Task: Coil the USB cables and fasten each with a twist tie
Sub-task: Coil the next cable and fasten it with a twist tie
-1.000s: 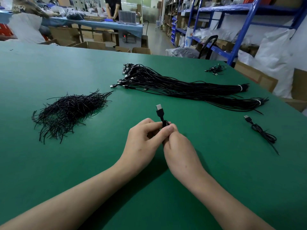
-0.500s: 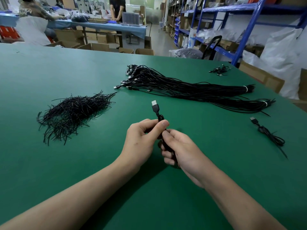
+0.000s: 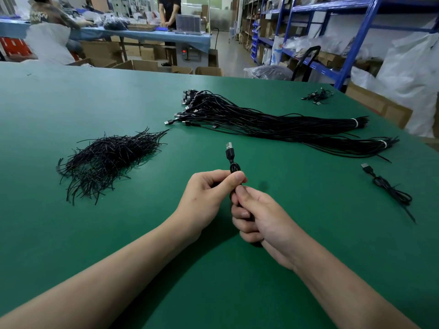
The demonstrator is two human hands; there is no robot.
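The left hand (image 3: 209, 195) and right hand (image 3: 261, 219) meet over the middle of the green table (image 3: 71, 233), both forearms reaching in from the near edge. The left hand lies knuckles-up, thumb and forefinger pinching the USB cable (image 3: 231, 154) just below its plug, which stands upright above the fist. The right hand sits just nearer the person, palm turned left, with its fingers curled round the black coil; the forefinger tip touches the cable right under the left thumb.

A second ago the right hand was tucked tight beside the left, back up. It has since dropped lower and rolled open toward the left, showing its curled fingers. The plug has kept its upright stand.

Both hands are clamped on the same cable, touching each other. Whether a tie is on it cannot be told.

The heap of twist ties (image 3: 107, 160) lies to the left. The long cable bundle (image 3: 273, 124) lies beyond the hands. A tied cable (image 3: 389, 188) rests at the right.
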